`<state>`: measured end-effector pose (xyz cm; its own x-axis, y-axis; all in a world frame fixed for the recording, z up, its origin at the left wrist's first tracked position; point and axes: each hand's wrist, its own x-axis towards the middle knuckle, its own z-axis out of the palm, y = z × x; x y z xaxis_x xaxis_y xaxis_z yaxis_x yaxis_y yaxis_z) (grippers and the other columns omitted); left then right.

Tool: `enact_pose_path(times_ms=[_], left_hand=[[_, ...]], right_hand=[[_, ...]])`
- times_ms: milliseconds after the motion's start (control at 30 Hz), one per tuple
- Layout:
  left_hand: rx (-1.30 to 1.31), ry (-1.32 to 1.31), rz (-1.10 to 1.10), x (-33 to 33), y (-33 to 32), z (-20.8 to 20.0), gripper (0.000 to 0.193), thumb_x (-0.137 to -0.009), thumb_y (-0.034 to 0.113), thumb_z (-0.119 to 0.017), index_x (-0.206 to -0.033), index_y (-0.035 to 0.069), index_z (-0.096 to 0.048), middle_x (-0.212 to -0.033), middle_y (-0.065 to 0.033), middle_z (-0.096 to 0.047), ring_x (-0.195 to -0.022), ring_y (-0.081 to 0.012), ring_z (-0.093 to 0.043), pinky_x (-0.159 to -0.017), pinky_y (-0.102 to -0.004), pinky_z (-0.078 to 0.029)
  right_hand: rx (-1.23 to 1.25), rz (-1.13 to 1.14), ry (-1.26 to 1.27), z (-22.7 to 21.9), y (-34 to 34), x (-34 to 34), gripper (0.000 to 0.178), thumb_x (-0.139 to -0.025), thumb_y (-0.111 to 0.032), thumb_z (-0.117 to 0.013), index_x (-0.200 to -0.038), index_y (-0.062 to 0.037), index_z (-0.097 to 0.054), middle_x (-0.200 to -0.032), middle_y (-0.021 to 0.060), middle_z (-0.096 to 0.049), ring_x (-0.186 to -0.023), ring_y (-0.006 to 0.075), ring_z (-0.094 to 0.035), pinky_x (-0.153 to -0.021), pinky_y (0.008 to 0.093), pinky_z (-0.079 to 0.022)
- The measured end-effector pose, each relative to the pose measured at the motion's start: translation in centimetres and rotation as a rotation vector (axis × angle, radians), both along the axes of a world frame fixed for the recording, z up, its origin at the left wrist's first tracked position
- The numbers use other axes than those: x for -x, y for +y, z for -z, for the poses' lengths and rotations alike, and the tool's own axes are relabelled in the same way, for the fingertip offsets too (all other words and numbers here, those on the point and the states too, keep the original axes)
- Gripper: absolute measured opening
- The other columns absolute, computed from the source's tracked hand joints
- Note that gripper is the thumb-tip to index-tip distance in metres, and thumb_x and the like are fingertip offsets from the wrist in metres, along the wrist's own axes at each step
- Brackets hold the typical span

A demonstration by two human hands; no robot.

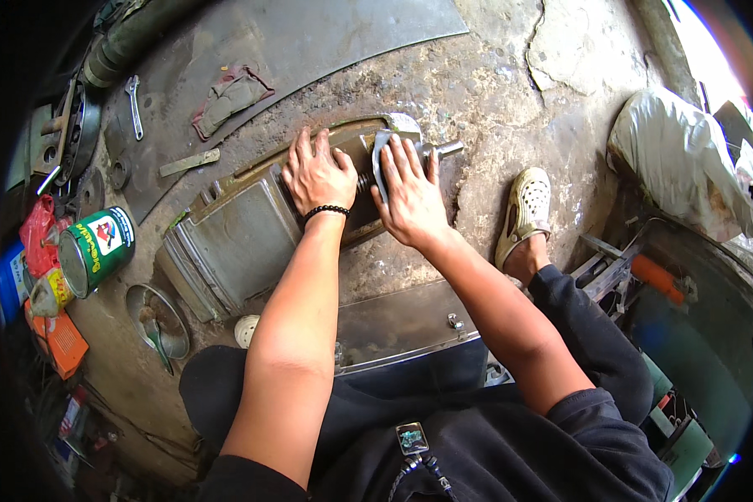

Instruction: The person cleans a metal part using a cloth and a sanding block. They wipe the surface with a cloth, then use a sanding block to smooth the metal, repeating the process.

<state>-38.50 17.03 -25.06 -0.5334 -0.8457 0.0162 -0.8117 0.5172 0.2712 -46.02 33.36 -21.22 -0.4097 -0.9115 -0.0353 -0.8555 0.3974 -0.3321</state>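
A heavy grey metal machine housing (243, 238) lies slantwise on the floor, with a shaft (449, 149) jutting from its right end. My left hand (320, 174) rests on the middle of the housing, its fingers spread over the metal and nothing visible held. Beside it, my right hand (412, 194) presses a bent grey sheet (380, 161), which looks like sandpaper, against the housing near the shaft. The sheet's edge shows left of the fingers; the rest of it is hidden under that hand.
A low metal-topped stool or box (402, 322) is between me and the housing. On the left are a green can (100, 251), a metal bowl (161, 322) with a brush, and an adjustable wrench (134, 109). Work gloves (233, 96) lie beyond on a metal sheet (335, 38).
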Motion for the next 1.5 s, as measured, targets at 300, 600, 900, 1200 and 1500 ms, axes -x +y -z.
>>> enact_pose_path(times_ms=[300, 600, 900, 1200, 1500], left_hand=[[-0.002, 0.008, 0.001, -0.2, 0.1, 0.2, 0.044, -0.092, 0.028, -0.057, -0.134, 0.016, -0.063, -0.149, -0.01, -0.052, -0.142, -0.0289, -0.044, -0.114, -0.0507, -0.035], [-0.05, 0.039, -0.005, -0.3, 0.0, -0.4, 0.044, -0.092, 0.028, -0.057, -0.133, 0.014, -0.064, -0.149, -0.0113, -0.052, -0.14, -0.0312, -0.045, -0.116, -0.0508, -0.033], [-0.111, 0.033, -0.025, -0.4, 0.0, -0.2, 0.045, -0.091, 0.028, -0.058, -0.134, 0.016, -0.065, -0.153, -0.0103, -0.049, -0.144, -0.0292, -0.04, -0.115, -0.0512, -0.032], [-0.057, 0.018, -0.013, -0.3, 0.1, -0.2, 0.045, -0.092, 0.028, -0.059, -0.134, 0.015, -0.063, -0.15, -0.0095, -0.051, -0.142, -0.0298, -0.043, -0.116, -0.0511, -0.034], [-0.038, 0.027, -0.007, -0.3, 0.2, 0.0, 0.043, -0.092, 0.028, -0.057, -0.131, 0.015, -0.066, -0.151, -0.0094, -0.05, -0.144, -0.029, -0.041, -0.115, -0.0513, -0.032]], right_hand=[[-0.054, 0.002, 0.002, -0.1, -0.2, 0.0, 0.067, -0.102, -0.036, -0.052, -0.153, 0.0041, -0.037, -0.164, 0.0221, -0.03, -0.154, 0.0373, -0.024, -0.123, 0.0625, -0.011], [-0.124, -0.006, 0.026, -0.4, -0.1, 0.7, 0.068, -0.102, -0.035, -0.049, -0.157, 0.0011, -0.032, -0.167, 0.0209, -0.023, -0.155, 0.0364, -0.021, -0.124, 0.0614, -0.01], [-0.128, -0.042, 0.032, 0.5, 0.4, 0.9, 0.064, -0.103, -0.033, -0.049, -0.155, 0.0011, -0.035, -0.166, 0.0211, -0.026, -0.154, 0.037, -0.023, -0.123, 0.0616, -0.01], [-0.09, -0.071, 0.097, 0.0, 0.4, 1.0, 0.063, -0.103, -0.036, -0.047, -0.154, -0.0001, -0.037, -0.165, 0.0193, -0.029, -0.155, 0.0349, -0.023, -0.124, 0.0597, -0.012], [-0.094, -0.055, 0.056, -0.2, 0.9, 0.6, 0.061, -0.103, -0.036, -0.047, -0.153, -0.0005, -0.04, -0.165, 0.0194, -0.03, -0.155, 0.034, -0.024, -0.124, 0.0611, -0.012]])
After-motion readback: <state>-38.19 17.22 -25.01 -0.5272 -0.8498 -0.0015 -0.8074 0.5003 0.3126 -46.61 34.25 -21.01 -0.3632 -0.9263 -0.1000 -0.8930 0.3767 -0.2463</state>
